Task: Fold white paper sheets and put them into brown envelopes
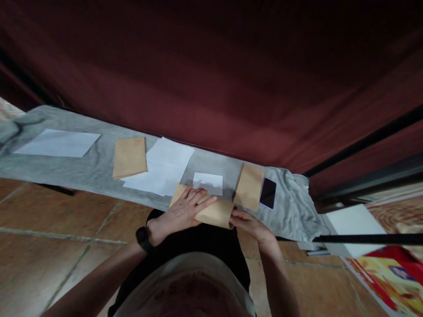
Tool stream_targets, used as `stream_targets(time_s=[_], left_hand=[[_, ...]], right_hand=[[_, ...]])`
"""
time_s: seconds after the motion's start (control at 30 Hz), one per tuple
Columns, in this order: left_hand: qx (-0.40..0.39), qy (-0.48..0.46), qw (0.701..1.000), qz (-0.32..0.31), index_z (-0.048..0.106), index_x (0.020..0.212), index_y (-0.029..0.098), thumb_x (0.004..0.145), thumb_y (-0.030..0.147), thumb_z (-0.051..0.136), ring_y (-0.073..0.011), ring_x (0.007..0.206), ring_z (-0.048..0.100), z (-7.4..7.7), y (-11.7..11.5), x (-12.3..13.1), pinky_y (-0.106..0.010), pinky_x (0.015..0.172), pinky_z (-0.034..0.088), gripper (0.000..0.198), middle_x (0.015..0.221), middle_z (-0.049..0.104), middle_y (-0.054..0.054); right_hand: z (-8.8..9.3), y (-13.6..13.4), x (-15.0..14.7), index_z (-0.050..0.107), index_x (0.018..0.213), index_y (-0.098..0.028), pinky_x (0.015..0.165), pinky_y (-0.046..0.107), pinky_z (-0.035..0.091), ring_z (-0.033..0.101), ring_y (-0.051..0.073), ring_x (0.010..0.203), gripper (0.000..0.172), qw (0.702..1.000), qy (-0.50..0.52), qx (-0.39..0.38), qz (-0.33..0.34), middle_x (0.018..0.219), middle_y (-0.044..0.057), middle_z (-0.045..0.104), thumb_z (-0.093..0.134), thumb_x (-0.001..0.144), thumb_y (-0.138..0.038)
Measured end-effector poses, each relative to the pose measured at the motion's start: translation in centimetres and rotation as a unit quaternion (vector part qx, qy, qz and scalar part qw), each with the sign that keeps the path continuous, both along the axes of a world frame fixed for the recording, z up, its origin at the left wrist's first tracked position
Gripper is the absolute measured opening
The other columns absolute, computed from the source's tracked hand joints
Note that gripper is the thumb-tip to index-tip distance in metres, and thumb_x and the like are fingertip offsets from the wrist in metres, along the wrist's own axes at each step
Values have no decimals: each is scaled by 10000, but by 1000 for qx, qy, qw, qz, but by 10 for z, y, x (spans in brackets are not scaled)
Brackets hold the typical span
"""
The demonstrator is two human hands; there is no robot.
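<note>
My left hand (pixel 185 211) lies flat with fingers spread on a brown envelope (pixel 216 212) at the near edge of a grey cloth-covered table (pixel 82 169). My right hand (pixel 246 222) pinches the envelope's right end. Just beyond the envelope lies a small folded white paper (pixel 208 182). A black watch is on my left wrist.
Right of the white paper lie another brown envelope (pixel 249 186) and a dark phone (pixel 268 193). To the left are a third brown envelope (pixel 129 156), white sheets (pixel 163 167) and a far white sheet (pixel 57 143). A dark red curtain hangs behind. A white box (pixel 355 224) stands at right.
</note>
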State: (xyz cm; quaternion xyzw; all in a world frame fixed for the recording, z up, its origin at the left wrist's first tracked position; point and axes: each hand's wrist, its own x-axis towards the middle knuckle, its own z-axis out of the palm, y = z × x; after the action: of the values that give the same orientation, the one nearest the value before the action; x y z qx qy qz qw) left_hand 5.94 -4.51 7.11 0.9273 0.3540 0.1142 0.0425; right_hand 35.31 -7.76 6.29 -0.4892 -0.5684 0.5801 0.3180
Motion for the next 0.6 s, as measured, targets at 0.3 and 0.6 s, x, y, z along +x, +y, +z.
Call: stream_targets(time_s=[0.3, 0.6], left_hand=[[-12, 38, 990, 136, 113, 1630, 212, 776, 343, 735, -363, 1469, 350, 6, 82, -71, -603, 1215, 167, 1065, 1532, 434, -201], [-95, 83, 981, 148, 97, 1630, 248, 721, 351, 709, -355, 1446, 384, -20, 114, -87, -589, 1191, 201, 1100, 1521, 458, -180]], right_hand=[[-41, 79, -60, 693, 1247, -203, 1122, 400, 455, 629, 217, 1223, 388, 955, -163, 185, -168, 1285, 92, 707, 425, 993, -321], [-81, 95, -128, 438, 1539, -156, 1266, 488, 173, 260, 276, 1547, 527, 875, -432, 218, -39, 1655, 126, 313, 379, 1053, -350]])
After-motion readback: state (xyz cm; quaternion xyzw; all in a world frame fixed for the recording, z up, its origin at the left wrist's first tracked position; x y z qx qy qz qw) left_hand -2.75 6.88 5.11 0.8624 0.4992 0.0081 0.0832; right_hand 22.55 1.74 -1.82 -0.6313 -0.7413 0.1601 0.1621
